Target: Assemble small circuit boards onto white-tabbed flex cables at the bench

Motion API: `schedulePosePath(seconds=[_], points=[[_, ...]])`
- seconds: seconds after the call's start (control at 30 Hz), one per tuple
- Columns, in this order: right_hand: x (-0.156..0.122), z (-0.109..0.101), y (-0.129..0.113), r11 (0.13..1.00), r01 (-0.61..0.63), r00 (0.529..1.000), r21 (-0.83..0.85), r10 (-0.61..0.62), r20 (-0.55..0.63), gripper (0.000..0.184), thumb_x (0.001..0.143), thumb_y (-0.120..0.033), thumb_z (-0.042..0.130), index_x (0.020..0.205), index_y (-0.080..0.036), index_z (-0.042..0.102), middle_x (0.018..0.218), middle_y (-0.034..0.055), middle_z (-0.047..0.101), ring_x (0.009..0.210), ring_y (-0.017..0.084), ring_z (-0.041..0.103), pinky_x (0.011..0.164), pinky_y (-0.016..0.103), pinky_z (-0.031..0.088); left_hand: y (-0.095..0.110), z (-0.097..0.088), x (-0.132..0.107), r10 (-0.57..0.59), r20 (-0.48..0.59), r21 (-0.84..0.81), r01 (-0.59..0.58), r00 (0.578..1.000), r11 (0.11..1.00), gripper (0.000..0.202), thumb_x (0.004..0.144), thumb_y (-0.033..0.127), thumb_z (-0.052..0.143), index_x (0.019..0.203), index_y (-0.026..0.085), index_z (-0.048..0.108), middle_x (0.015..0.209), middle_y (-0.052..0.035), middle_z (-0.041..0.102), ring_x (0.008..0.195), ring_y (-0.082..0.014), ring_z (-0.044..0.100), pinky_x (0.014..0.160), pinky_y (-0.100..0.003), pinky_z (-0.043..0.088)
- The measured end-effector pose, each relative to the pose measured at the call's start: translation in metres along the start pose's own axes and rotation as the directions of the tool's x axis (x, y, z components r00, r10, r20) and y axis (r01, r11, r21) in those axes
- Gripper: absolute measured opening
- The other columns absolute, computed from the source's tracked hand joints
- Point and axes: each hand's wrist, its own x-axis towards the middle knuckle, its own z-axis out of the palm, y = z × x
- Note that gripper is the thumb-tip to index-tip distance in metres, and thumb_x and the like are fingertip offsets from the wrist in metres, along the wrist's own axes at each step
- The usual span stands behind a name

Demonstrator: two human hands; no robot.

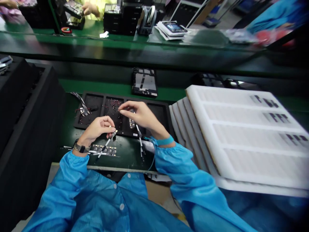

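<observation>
My left hand [100, 129] pinches a small circuit board with a flex cable [106, 146]; the strip slants down toward the bench edge. My right hand [137, 113] hovers over the black foam tray [100, 111], thumb and forefinger tips nearly together above a compartment of tiny red-and-black parts [114, 103]. Whatever its fingertips pinch, if anything, is too small to make out. Beneath the right hand, a panel of small boards [131, 122] lies partly hidden in the tray. Another panel of joined circuit boards [105, 150] rests on the green bench beside my left wrist.
White foam trays [210, 129] are stacked at the right, with dark strips in the top one. Black foam boxes [31, 112] stand left. An opened tablet-like device [145, 82] lies behind the tray. Across the raised shelf, a co-worker's hand [90, 9] handles a device.
</observation>
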Motion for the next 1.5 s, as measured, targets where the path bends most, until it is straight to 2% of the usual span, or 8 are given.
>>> schedulePosePath(seconds=[0.1,0.2,0.37,0.57,0.77,0.97,1.23,1.5], points=[[0.042,0.025,0.014,0.989,-0.051,0.996,-0.140,0.061,0.069,0.014,0.088,-0.016,0.078,0.102,-0.016,0.081,0.103,0.0093,0.082,0.094,0.024,0.075,0.088,0.035,0.056,0.004,-0.006,-0.005,-0.008,0.071,-0.019,0.010,0.997,1.000,0.039,0.069,0.036,0.096,0.085,0.014,0.068,0.063,-0.0007,0.069,0.050,-0.0099,0.059,0.052,-0.021,0.045],[0.071,0.054,0.031,0.960,-0.114,0.989,-0.257,0.133,0.059,0.004,0.090,-0.016,0.078,0.092,-0.016,0.081,0.099,0.0107,0.082,0.092,0.024,0.074,0.091,0.037,0.055,0.004,-0.011,-0.007,0.003,0.050,-0.010,-0.002,0.999,1.000,0.038,0.068,0.036,0.096,0.087,0.012,0.073,0.067,-0.0024,0.070,0.054,-0.0096,0.059,0.054,-0.021,0.044],[0.082,0.069,0.043,0.968,-0.071,0.997,-0.241,0.079,0.023,0.010,0.089,-0.018,0.075,0.079,-0.017,0.076,0.087,0.0078,0.081,0.084,0.022,0.071,0.087,0.035,0.054,0.003,-0.019,-0.007,0.064,-0.073,-0.077,-0.069,0.995,0.995,0.038,0.065,0.036,0.097,0.085,0.011,0.076,0.067,-0.0028,0.069,0.053,-0.0082,0.057,0.051,-0.020,0.040],[0.063,0.031,0.036,0.985,-0.125,0.992,0.121,0.121,0.045,0.008,0.089,-0.025,0.074,0.089,-0.016,0.075,0.073,0.0043,0.076,0.072,0.020,0.073,0.075,0.031,0.054,0.010,-0.027,-0.011,0.107,-0.193,-0.270,-0.158,0.975,0.950,0.032,0.064,0.027,0.097,0.084,0.013,0.075,0.072,-0.0027,0.071,0.052,-0.0068,0.056,0.046,-0.017,0.038],[0.018,0.002,0.022,0.951,-0.141,0.990,0.275,0.143,0.013,0.025,0.083,-0.042,0.082,0.088,-0.018,0.075,0.076,0.0054,0.077,0.075,0.021,0.073,0.079,0.034,0.056,0.018,-0.044,-0.015,0.187,-0.366,-0.410,-0.338,0.912,0.847,0.032,0.073,0.006,0.082,0.104,0.013,0.081,0.090,-0.0047,0.076,0.067,-0.0089,0.067,0.057,-0.017,0.055],[-0.011,0.006,0.023,0.905,-0.143,0.969,0.400,0.210,-0.128,0.036,0.082,-0.054,0.083,0.088,-0.019,0.073,0.077,0.0052,0.078,0.074,0.020,0.072,0.075,0.033,0.055,0.017,-0.051,-0.009,0.118,-0.542,-0.454,-0.408,0.832,0.792,0.022,0.085,-0.001,0.068,0.089,0.018,0.078,0.082,-0.0022,0.075,0.082,-0.0121,0.075,0.077,-0.020,0.063],[-0.026,0.020,0.018,0.916,-0.181,0.976,0.357,0.212,-0.051,0.035,0.086,-0.052,0.079,0.090,-0.018,0.072,0.079,0.0089,0.082,0.075,0.023,0.077,0.080,0.036,0.059,0.006,-0.036,0.004,0.130,-0.489,-0.386,-0.347,0.863,0.855,0.023,0.074,0.005,0.084,0.092,0.017,0.077,0.079,-0.0001,0.071,0.062,-0.0067,0.062,0.049,-0.015,0.045],[-0.034,0.032,0.005,0.936,-0.195,0.981,0.293,0.187,0.056,0.031,0.091,-0.049,0.074,0.091,-0.018,0.071,0.085,0.0093,0.084,0.080,0.023,0.079,0.078,0.034,0.060,-0.006,-0.008,0.011,0.215,-0.449,-0.106,-0.291,0.867,0.951,0.039,0.064,0.025,0.094,0.095,0.013,0.074,0.072,-0.0025,0.072,0.062,-0.0131,0.067,0.054,-0.023,0.052]])
